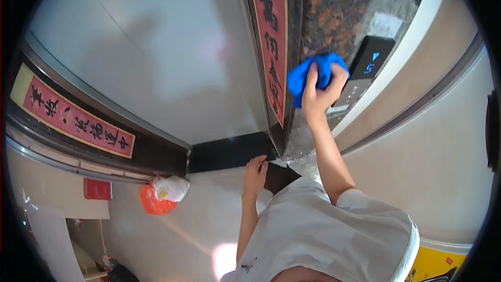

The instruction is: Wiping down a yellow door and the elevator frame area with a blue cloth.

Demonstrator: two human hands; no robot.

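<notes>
My right hand point(321, 93) grips a crumpled blue cloth point(299, 80) from above, thumb and fingers spread over it. The cloth is against the brown speckled stone wall point(332, 4), just left of a lift call panel point(372, 56) with a lit display. My right fingers overlap the panel's edge in this view; whether they touch it I cannot tell. Down by my waist hangs my left hand point(255, 178), its fingers loosely curled and apart, with nothing seen in it.
A red paper couplet point(274, 47) with black characters runs beside a grey door point(156, 66). Another red couplet point(80, 117) is at the left. Below the door lies a dark threshold point(231, 152). Orange and white plastic bags point(158, 201) sit on the floor near a red box point(98, 189).
</notes>
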